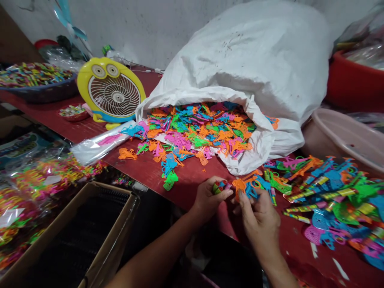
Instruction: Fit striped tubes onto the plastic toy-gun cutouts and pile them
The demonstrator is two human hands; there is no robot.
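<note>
My left hand [209, 199] is closed around a small bunch of shiny multicoloured tubes [221, 186]; only their ends show. Beside it, my right hand [260, 218] pinches an orange plastic toy piece [239, 185] between thumb and fingers, with blue plastic pieces [252, 190] against the fingers. Both hands are close together over the front of the red table [144, 172]. Just beyond them, a white woven sack [255, 52] lies on its side, spilling many bright plastic toy pieces [198, 132] with mesh parts. To the right lies a heap of similar pieces joined with shiny striped tubes [333, 192].
A yellow fan [81, 86] stands at the back left, near a clear plastic bag [96, 148]. An open cardboard box [115, 236] is below the table edge at left, beside bagged colourful goods [45, 172]. Pink [339, 128] and red tubs [354, 82] stand at right.
</note>
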